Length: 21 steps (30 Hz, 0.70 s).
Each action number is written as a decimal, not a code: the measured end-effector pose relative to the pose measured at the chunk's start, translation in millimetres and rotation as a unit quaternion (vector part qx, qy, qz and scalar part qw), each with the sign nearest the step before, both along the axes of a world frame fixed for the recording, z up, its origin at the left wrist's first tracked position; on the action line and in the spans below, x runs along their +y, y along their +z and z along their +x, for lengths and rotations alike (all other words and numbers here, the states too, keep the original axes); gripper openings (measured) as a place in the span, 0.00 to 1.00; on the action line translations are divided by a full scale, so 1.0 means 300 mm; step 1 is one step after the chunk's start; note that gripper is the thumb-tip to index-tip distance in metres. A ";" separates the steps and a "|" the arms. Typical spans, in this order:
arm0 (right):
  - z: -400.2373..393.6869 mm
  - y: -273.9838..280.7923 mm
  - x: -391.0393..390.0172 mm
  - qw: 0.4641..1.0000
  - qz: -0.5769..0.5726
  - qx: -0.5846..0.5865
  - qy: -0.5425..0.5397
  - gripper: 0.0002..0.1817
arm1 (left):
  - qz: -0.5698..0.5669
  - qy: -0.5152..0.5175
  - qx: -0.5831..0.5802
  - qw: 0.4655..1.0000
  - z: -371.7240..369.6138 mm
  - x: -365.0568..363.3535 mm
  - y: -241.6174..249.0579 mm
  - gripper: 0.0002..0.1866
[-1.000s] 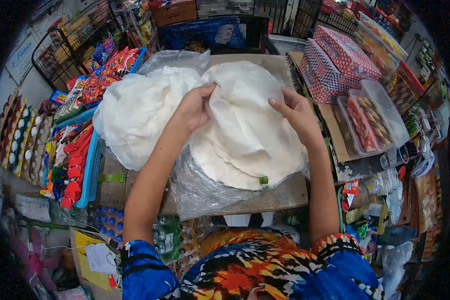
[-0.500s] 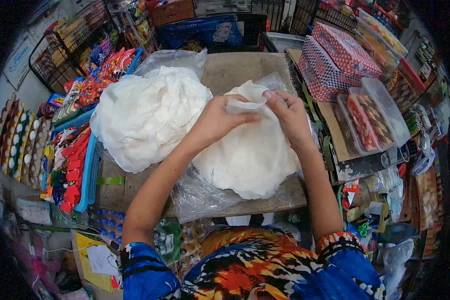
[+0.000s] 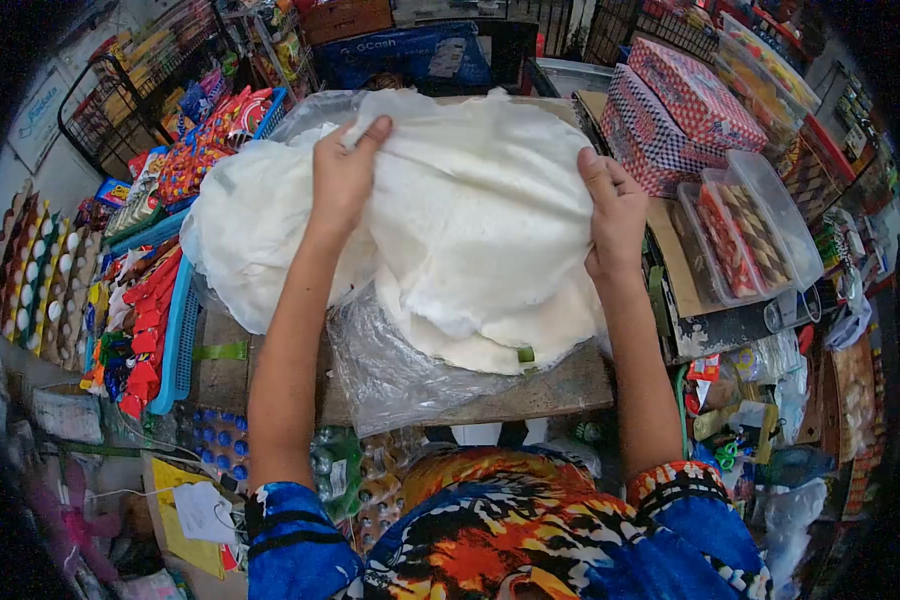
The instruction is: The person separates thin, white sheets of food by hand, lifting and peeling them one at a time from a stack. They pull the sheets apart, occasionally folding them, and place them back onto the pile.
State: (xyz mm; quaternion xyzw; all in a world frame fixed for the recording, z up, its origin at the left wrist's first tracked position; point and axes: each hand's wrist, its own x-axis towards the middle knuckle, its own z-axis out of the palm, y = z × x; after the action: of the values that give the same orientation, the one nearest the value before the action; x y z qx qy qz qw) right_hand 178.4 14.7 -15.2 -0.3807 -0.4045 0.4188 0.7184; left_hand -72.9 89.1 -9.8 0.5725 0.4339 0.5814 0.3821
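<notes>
A thin white sheet [image 3: 480, 200] is spread between my two hands above the table. My left hand [image 3: 348, 175] pinches its left edge, thumb on top. On the right edge, my right hand [image 3: 615, 205] grips the sheet between thumb and fingers. Beneath it lies a stack of similar white sheets [image 3: 450, 345], partly covered, with a small green piece [image 3: 526, 354] at its front edge. A heap of crumpled white sheets [image 3: 255, 230] lies to the left, partly behind my left hand. Clear plastic [image 3: 380, 370] sticks out under the stack.
The wooden table [image 3: 560, 398] has a blue basket [image 3: 178, 340] of colourful packets at its left. Checkered boxes [image 3: 685, 110] and a clear container [image 3: 735, 240] of rolls stand at the right. Egg trays [image 3: 45, 270] are at the far left.
My hands have moved apart, the left one leftward and up. The sheet, previously bunched between my fingers, now hangs stretched wide over the stack. The green piece has come into view.
</notes>
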 end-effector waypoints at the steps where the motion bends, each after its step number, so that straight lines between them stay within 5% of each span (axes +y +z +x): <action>1: 0.012 -0.007 0.006 1.000 0.013 0.011 -0.012 0.13 | 0.015 0.016 -0.013 1.000 -0.011 0.007 0.003 0.21; 21: 0.053 0.003 0.030 0.990 0.011 0.134 -0.035 0.10 | 0.041 0.065 -0.053 0.996 -0.215 0.030 0.092 0.15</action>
State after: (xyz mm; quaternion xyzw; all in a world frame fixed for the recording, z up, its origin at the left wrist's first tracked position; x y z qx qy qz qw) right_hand 194.3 23.6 -14.2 -0.3274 -0.2951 0.4363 0.7844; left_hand -137.4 98.1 17.9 0.5271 0.4248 0.6518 0.3419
